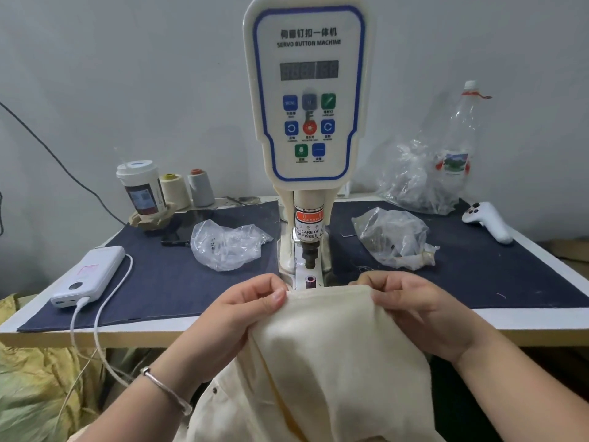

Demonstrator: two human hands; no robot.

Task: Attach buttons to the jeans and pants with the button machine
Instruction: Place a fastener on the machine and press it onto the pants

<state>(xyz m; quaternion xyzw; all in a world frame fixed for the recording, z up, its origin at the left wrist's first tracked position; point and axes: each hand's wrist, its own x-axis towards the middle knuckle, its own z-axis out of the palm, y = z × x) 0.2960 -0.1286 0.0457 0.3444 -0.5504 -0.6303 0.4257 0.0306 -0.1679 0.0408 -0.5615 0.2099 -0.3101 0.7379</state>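
Head view: left hand [251, 301] and right hand [411, 301] each pinch the top edge of the cream pants [331, 346], stretched taut just before the machine [307, 100]. Lower die [310, 281] sits bare between the hands, touching neither. Bags [226, 244] lie well back on the table [159, 282]; power bank [90, 275] far left.
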